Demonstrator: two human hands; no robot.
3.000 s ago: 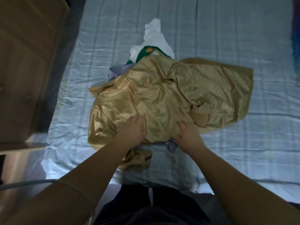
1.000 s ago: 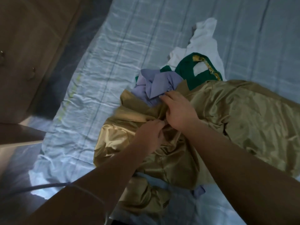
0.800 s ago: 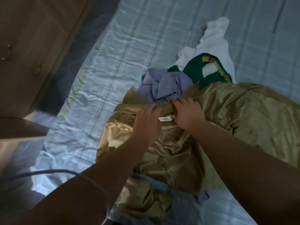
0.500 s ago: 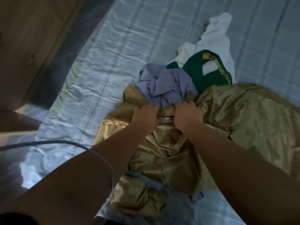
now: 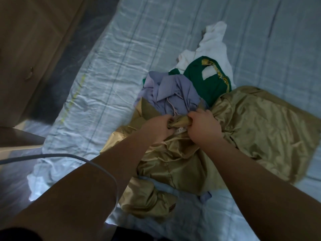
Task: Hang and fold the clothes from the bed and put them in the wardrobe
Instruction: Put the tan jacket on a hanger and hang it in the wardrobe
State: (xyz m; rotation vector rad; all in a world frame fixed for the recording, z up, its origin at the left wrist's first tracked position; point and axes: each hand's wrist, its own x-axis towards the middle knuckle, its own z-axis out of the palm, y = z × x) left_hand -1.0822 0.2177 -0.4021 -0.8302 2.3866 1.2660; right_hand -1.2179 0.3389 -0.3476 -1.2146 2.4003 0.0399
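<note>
Gold garment [image 5: 251, 122] collar gripped by left hand [image 5: 159, 126] and right hand [image 5: 204, 126].

I count four garments on the one bed [image 5: 121, 49]: one gold garment [image 5: 251, 129] nearest, one lilac shirt [image 5: 170, 91] beyond it, one green top [image 5: 206, 84] to the right of that, and one white top [image 5: 215, 44] farthest. Two hands are in view, left hand [image 5: 158, 127] and right hand [image 5: 205, 126], both gripping the gold garment. One label [image 5: 180, 131] shows between them. One cable [image 5: 104, 171] crosses near left, and one wooden cabinet [image 5: 26, 32] stands far left.
</note>
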